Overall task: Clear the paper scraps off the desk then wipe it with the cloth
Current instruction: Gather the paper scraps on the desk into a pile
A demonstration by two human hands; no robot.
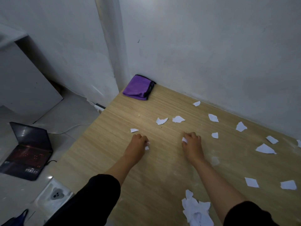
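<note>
Several white paper scraps (pixel 178 119) lie scattered over the wooden desk (pixel 123 115), mostly toward the right. A heap of gathered scraps (pixel 196 209) sits near the front edge. A folded purple cloth (pixel 137 87) lies in the desk's far left corner against the wall. My left hand (pixel 138 142) rests on the desk with curled fingers that hold a small white scrap. My right hand (pixel 191 141) lies to its right and also pinches a white scrap in curled fingers.
An open laptop (pixel 26 150) stands on the floor to the left of the desk, with a cable and a power strip (pixel 100 107) near the wall. A white cabinet (pixel 24 75) stands at the far left. Walls border the desk at the back.
</note>
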